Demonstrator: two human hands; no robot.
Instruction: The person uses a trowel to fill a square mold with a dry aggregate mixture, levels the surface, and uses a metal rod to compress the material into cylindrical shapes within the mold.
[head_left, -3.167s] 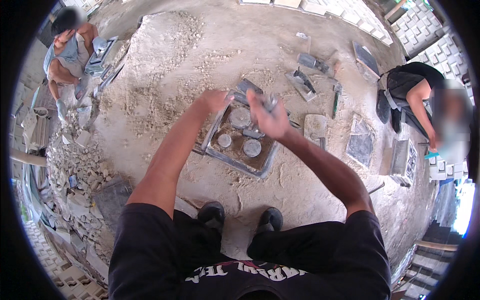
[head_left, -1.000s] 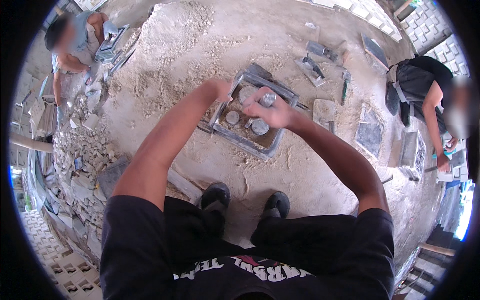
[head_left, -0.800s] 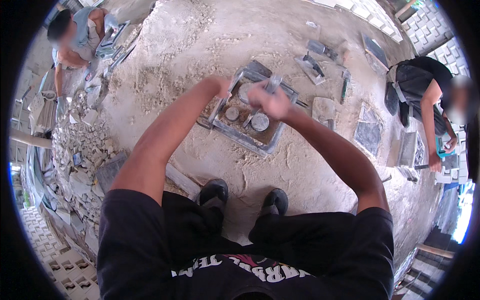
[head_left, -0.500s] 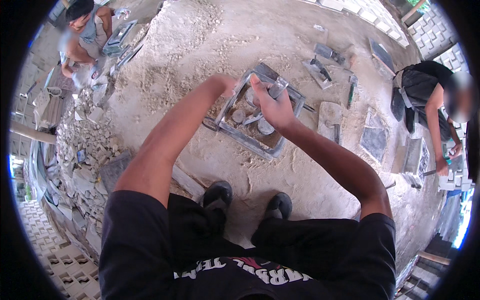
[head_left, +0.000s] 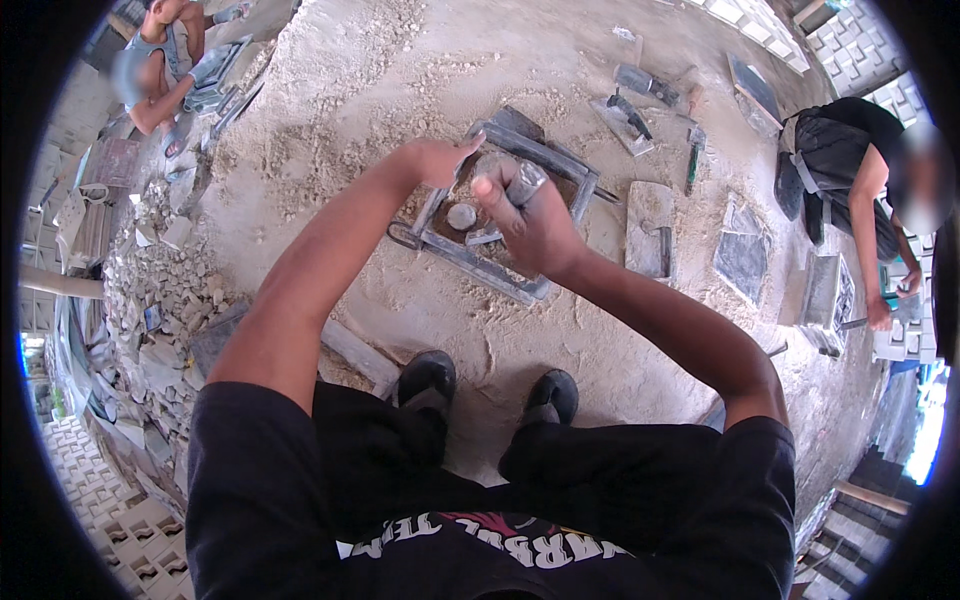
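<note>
On the sandy ground before me lies a grey rectangular frame (head_left: pixel 487 272) packed with dark sand. A round, pale disc (head_left: pixel 461 216) rests in its left half; other round pieces are mostly behind my hand. My right hand (head_left: pixel 540 228) is over the frame, closed around an upright tool (head_left: pixel 527 184) with a silvery rounded top. A pale flat piece shows below that fist; whether it belongs to the tool I cannot tell. At the frame's far left side is my left hand (head_left: pixel 438 160), one finger stretched out and no object visible in it.
Rubble (head_left: pixel 165 290) is heaped on the left, near a plank (head_left: pixel 355 350). Right of the frame lie a flat board (head_left: pixel 650 230), a dark slab (head_left: pixel 742 265) and several tools. One person (head_left: pixel 165 60) squats at far left; another (head_left: pixel 850 180) works at right beside a box-shaped mould (head_left: pixel 825 300).
My right hand, with the tool, has come nearer to me and slightly left over the frame. My left hand's finger shows more plainly. The view has shifted slightly.
</note>
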